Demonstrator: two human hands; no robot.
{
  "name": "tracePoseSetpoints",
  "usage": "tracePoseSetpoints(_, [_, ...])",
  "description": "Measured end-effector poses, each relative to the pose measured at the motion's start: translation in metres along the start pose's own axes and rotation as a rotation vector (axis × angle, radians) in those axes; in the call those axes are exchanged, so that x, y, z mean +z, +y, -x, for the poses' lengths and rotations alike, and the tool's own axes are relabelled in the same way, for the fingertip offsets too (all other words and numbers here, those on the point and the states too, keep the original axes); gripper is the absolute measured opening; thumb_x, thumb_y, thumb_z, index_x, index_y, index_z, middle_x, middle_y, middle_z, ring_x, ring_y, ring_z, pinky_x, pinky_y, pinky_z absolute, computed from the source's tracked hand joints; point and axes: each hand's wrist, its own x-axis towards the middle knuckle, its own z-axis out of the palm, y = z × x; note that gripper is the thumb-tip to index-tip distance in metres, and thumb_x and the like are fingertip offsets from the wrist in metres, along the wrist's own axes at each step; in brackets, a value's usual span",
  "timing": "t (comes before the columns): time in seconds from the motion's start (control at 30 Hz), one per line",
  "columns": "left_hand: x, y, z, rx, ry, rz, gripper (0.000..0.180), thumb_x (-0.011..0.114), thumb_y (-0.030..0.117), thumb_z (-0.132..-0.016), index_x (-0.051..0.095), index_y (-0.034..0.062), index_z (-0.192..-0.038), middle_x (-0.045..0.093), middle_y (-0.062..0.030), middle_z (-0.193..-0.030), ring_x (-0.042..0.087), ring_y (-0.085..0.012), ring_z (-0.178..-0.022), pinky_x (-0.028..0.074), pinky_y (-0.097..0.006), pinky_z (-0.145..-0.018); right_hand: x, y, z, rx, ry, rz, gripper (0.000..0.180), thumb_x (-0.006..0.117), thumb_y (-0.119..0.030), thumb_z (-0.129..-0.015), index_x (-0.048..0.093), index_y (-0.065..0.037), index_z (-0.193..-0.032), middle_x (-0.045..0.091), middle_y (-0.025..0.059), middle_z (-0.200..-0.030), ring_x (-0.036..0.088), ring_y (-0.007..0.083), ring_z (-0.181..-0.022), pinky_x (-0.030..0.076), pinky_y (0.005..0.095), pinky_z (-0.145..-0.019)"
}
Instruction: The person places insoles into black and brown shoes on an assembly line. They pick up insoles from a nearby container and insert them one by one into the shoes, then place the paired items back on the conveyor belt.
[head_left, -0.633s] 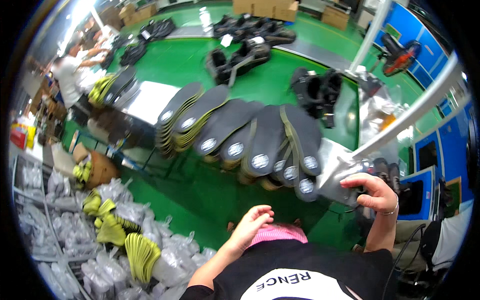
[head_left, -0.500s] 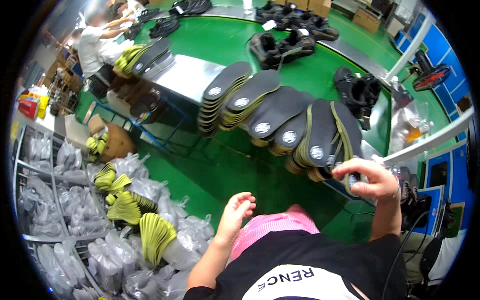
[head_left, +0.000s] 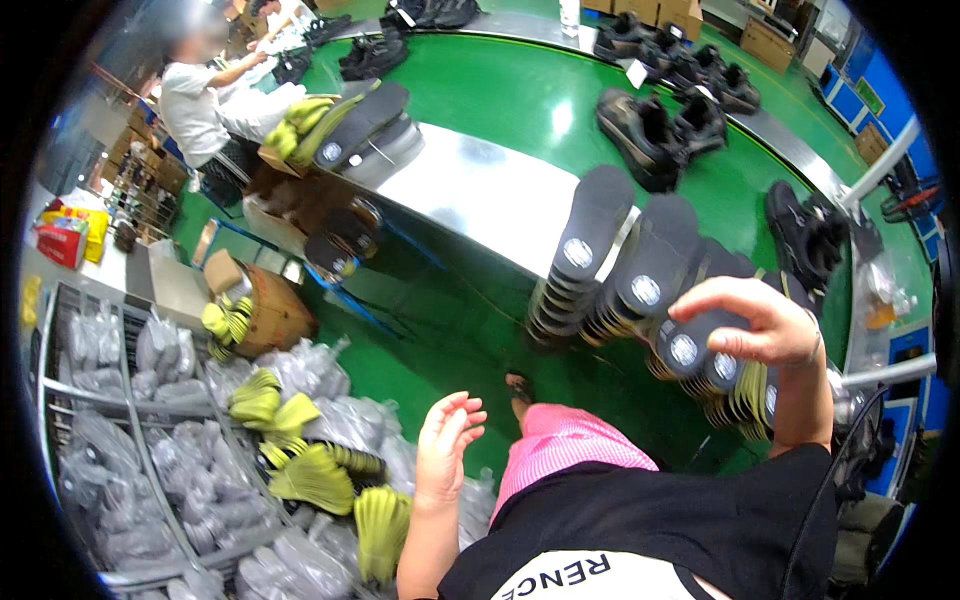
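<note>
My right hand (head_left: 762,322) hovers over the row of dark insole stacks, its thumb and fingers apart and nothing held. Part of the row is hidden behind it. The leftmost insole stack (head_left: 590,235) and the stack beside it (head_left: 655,255) fan downward, each top insole marked with a pale round print at the heel. Another insole stack (head_left: 690,345) lies just below my right fingers. Low in front of my body, my left hand (head_left: 447,445) is raised with loosely bent fingers and no object in it.
To the left, a metal rack (head_left: 128,385) holds plastic-bagged goods (head_left: 190,465) and yellow-green insole bundles (head_left: 315,478). Beyond it stands a cardboard box (head_left: 280,310). Black shoes (head_left: 645,135) sit on the green work surface behind a metal table top (head_left: 480,190). A co-worker (head_left: 195,110) is at far left.
My view has swung left, so the stacks appear farther right. My right hand has gone from the right-end stacks to above the middle ones. The left hand stays low and holds nothing.
</note>
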Motion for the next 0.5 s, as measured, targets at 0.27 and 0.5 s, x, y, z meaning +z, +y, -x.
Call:
tracePoseSetpoints(0.27, [-0.036, 0.113, -0.149, -0.039, 0.059, -0.075, 0.026, 0.052, 0.012, -0.082, 0.047, 0.0024, -0.105, 0.056, -0.0125, -0.097, 0.057, -0.0197, -0.081, 0.048, -0.031, -0.069, -0.047, 0.022, -0.147, 0.074, 0.088, 0.003, 0.033, 0.057, -0.018, -0.080, 0.051, 0.000, -0.107, 0.057, 0.0138, -0.099, 0.055, 0.0239, -0.092, 0.043, 0.0317, -0.080])
tracePoseSetpoints(0.5, [-0.046, 0.147, -0.294, -0.280, -0.159, -0.167, 0.025, 0.051, 0.014, -0.082, 0.048, 0.0041, -0.105, 0.058, -0.0115, -0.095, 0.058, -0.0199, -0.081, 0.048, -0.032, -0.067, -0.063, 0.037, -0.198, 0.347, 0.230, 0.020, 0.036, 0.055, -0.025, -0.082, 0.051, -0.001, -0.109, 0.057, 0.0122, -0.097, 0.055, 0.0221, -0.089, 0.044, 0.0319, -0.078])
